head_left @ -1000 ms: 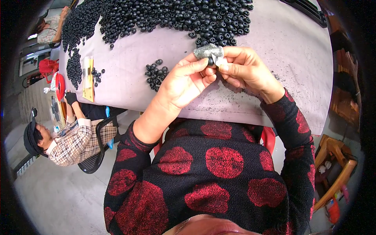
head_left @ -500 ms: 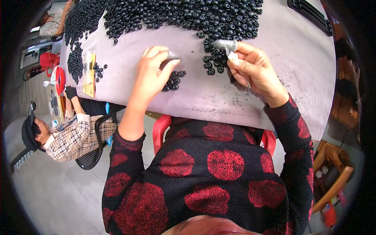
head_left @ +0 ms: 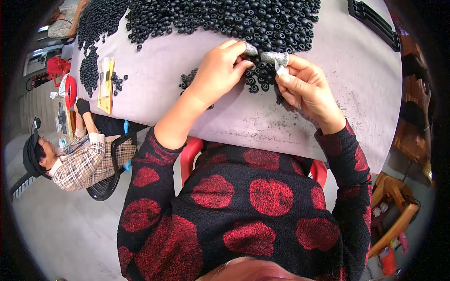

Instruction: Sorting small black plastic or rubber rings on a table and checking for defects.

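My left hand (head_left: 222, 68) reaches over the near edge of a big pile of small black round parts (head_left: 225, 18). Its thumb and grey-wrapped index finger pinch around one dark round part (head_left: 254, 59), largely hidden by the fingers. Close by on the right, my right hand (head_left: 304, 84) is closed on a small pale flat piece (head_left: 281, 70), held between thumb and fingers. A silvery grey wrap (head_left: 275, 57) covers its index fingertip. Below the fingertips lie several loose parts (head_left: 253, 88). A smaller group of black parts (head_left: 185, 80) lies partly hidden behind my left wrist.
Dark crumbs (head_left: 272, 114) are scattered over the pale table cover (head_left: 154, 84). A yellow card (head_left: 106, 93) lies at the left, and a black tray-like thing (head_left: 372, 23) at the far right. A co-worker in a plaid shirt (head_left: 82, 164) sits to the left.
My left hand has moved right and away from me, from the small group to the pile's edge beside my right hand. My right hand stays nearly in place, its grip kept.
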### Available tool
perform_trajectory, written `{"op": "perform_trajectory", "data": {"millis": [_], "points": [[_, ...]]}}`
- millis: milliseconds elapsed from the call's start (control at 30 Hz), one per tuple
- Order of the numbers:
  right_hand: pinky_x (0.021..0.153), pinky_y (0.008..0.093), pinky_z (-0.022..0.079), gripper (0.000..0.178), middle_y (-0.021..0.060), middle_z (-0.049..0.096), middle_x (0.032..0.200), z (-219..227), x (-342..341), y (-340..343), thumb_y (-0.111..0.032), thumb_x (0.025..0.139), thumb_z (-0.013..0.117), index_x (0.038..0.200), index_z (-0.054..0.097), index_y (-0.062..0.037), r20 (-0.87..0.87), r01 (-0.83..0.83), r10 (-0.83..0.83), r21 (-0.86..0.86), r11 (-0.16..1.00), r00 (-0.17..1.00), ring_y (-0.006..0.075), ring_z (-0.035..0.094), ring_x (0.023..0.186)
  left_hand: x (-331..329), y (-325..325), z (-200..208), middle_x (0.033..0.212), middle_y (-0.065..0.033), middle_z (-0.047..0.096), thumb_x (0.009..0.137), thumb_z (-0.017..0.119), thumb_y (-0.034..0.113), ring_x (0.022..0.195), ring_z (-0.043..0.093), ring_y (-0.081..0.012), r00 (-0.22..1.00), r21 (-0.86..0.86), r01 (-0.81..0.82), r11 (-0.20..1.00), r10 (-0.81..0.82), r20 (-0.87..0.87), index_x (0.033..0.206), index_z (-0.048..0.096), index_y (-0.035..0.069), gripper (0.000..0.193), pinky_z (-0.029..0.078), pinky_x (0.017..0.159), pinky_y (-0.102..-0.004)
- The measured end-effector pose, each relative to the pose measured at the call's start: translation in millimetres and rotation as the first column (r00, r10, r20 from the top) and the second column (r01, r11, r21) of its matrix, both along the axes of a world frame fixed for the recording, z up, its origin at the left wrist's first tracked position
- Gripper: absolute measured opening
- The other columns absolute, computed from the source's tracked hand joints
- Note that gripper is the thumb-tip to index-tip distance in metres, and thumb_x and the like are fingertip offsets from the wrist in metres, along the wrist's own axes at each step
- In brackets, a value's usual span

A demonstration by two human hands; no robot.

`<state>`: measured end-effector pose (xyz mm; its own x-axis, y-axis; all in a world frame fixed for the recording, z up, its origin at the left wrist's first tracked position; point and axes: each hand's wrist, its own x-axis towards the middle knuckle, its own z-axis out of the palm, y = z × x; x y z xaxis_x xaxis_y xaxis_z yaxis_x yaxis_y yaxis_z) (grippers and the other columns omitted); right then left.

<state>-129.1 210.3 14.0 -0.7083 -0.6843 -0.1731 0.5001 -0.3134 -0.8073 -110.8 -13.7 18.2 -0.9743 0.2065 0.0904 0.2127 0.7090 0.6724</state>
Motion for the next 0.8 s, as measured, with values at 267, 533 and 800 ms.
{"op": "perform_trajectory", "data": {"millis": [267, 533, 800], "points": [[0.042, 0.0156, 0.034, 0.04, -0.0035, 0.054, 0.073, 10, 7, -3, -0.009, 0.092, 0.062, 0.13, 0.051, -0.0025, -0.045, -0.095, 0.096, 0.029, 0.995, 0.994, 0.0008, 0.046, 0.051, 20, -10, 7, 0.106, -0.0097, 0.066, 0.088, 0.06, -0.002, 0.091, 0.066, -0.0192, 0.86, 0.849, -0.435, 0.301, -0.139, 0.49, 0.117, 0.059, -0.001, 0.03, 0.057, 0.081, -0.0313], [0.045, 0.0178, 0.036, 0.043, -0.0009, 0.056, 0.076, 4, 11, -3, -0.005, 0.09, 0.061, 0.131, 0.047, -0.0014, -0.093, -0.152, 0.152, 0.009, 0.988, 0.984, 0.0031, 0.046, 0.053, 30, 13, 5, 0.108, -0.0093, 0.065, 0.09, 0.056, 0.0, 0.096, 0.064, -0.02, 0.712, 0.793, -0.609, -0.016, -0.451, 0.538, 0.118, 0.058, 0.003, 0.028, 0.054, 0.09, -0.0343], [0.049, 0.0169, 0.036, 0.048, -0.0027, 0.055, 0.078, 11, 10, -1, -0.009, 0.091, 0.061, 0.136, 0.047, -0.0027, -0.109, -0.199, 0.201, 0.023, 0.98, 0.974, 0.0019, 0.044, 0.057, 31, 8, 3, 0.11, -0.0092, 0.065, 0.091, 0.056, 0.002, 0.1, 0.064, -0.0203, 0.666, 0.777, -0.629, -0.011, -0.524, 0.531, 0.12, 0.057, 0.002, 0.029, 0.052, 0.093, -0.0353]]}}
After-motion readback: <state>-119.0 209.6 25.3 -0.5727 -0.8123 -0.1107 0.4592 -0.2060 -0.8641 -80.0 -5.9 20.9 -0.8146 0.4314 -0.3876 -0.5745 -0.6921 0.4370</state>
